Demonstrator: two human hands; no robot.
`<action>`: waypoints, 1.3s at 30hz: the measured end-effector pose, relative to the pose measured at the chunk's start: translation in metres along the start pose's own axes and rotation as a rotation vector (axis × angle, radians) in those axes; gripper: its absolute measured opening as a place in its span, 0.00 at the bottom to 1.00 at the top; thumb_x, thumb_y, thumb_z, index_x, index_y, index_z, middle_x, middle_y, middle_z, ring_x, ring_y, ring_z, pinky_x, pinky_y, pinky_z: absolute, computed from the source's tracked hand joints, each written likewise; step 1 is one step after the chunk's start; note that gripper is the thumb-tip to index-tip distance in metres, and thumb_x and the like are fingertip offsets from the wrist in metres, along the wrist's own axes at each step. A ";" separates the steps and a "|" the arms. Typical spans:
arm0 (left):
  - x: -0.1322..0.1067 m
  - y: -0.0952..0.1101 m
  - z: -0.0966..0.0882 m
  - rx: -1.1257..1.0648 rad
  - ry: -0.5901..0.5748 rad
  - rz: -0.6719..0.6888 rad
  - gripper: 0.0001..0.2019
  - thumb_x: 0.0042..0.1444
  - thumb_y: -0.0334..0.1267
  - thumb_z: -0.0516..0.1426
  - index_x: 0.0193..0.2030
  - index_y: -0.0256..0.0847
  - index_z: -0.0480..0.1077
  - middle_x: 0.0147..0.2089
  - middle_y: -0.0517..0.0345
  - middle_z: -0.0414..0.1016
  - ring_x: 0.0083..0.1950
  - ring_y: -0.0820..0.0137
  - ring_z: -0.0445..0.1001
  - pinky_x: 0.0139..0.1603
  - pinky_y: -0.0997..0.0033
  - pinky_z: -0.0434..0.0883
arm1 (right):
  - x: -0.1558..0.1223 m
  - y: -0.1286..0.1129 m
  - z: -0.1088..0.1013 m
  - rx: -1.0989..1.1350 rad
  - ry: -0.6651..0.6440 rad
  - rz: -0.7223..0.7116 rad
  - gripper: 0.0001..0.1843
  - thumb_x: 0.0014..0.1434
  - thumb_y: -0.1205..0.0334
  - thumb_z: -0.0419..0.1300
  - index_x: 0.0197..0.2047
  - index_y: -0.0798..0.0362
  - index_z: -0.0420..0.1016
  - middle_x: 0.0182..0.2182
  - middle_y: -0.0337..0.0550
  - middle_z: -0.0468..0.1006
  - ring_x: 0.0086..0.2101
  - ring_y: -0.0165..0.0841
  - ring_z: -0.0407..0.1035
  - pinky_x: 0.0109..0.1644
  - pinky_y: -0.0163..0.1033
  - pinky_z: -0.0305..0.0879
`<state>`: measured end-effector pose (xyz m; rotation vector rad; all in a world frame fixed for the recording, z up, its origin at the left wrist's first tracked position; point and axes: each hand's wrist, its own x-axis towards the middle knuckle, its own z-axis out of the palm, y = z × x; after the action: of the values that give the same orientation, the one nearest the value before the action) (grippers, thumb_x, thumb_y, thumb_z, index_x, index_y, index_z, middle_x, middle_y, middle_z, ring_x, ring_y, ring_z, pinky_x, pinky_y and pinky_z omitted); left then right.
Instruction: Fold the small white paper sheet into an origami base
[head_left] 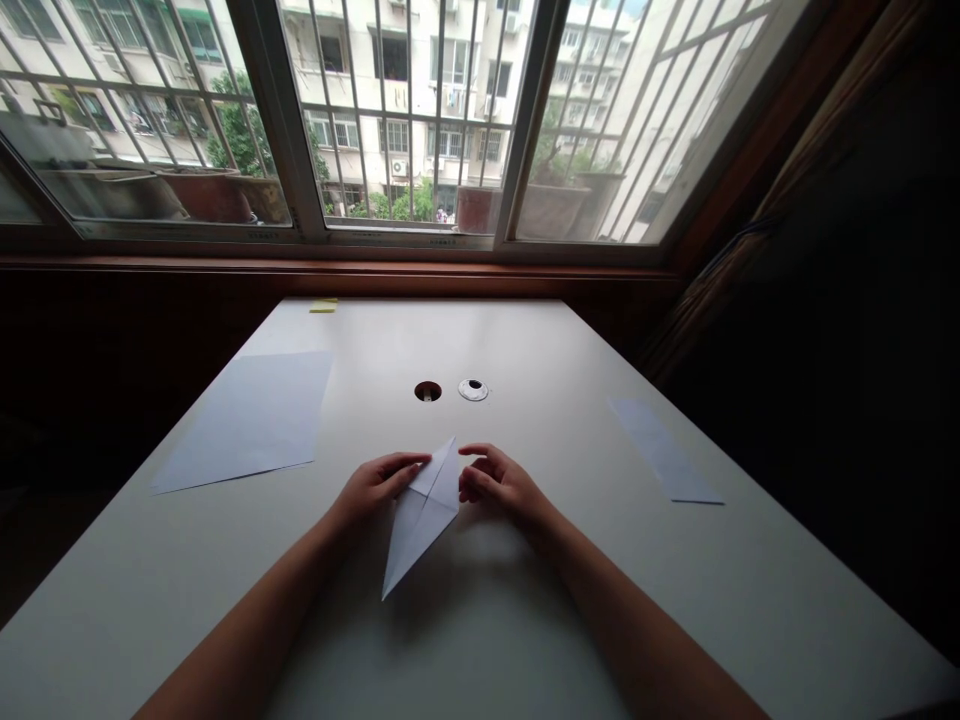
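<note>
A folded white paper (420,520), kite-shaped with a long point toward me, lies on the white table (525,620). My left hand (375,485) rests at its left upper edge, fingers curled and pinching the fold near the top. My right hand (499,482) sits at the paper's right edge, fingers curled, with the fingertips touching that edge.
A flat white sheet (251,420) lies at the table's left. A narrow paper strip (664,450) lies at the right. A cable hole (428,391) and its round cap (473,390) sit mid-table. A small yellow note (323,306) lies at the far edge under the barred window.
</note>
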<state>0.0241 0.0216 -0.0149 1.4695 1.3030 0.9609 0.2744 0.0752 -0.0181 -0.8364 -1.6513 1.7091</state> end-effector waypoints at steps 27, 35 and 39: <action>-0.003 0.005 0.007 0.185 -0.090 0.130 0.18 0.61 0.48 0.55 0.54 0.43 0.74 0.36 0.57 0.78 0.36 0.68 0.75 0.41 0.70 0.69 | -0.001 -0.001 0.002 -0.338 0.082 -0.078 0.17 0.57 0.48 0.65 0.43 0.51 0.80 0.35 0.43 0.80 0.29 0.31 0.72 0.37 0.38 0.69; -0.004 0.011 0.004 0.202 -0.033 0.113 0.19 0.59 0.53 0.56 0.46 0.43 0.78 0.42 0.52 0.81 0.43 0.61 0.76 0.46 0.66 0.70 | -0.005 0.000 0.006 -0.281 0.176 -0.099 0.17 0.56 0.48 0.64 0.39 0.52 0.80 0.29 0.41 0.78 0.26 0.30 0.69 0.33 0.37 0.67; -0.011 0.012 0.005 0.195 -0.008 0.104 0.21 0.57 0.53 0.59 0.49 0.42 0.77 0.39 0.53 0.79 0.39 0.65 0.75 0.41 0.69 0.70 | -0.010 0.006 0.008 -0.213 0.274 -0.089 0.18 0.55 0.46 0.64 0.40 0.53 0.79 0.26 0.41 0.78 0.25 0.31 0.68 0.31 0.38 0.67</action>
<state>0.0306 0.0096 -0.0040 1.7032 1.3560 0.9130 0.2743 0.0626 -0.0233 -1.0306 -1.6711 1.3086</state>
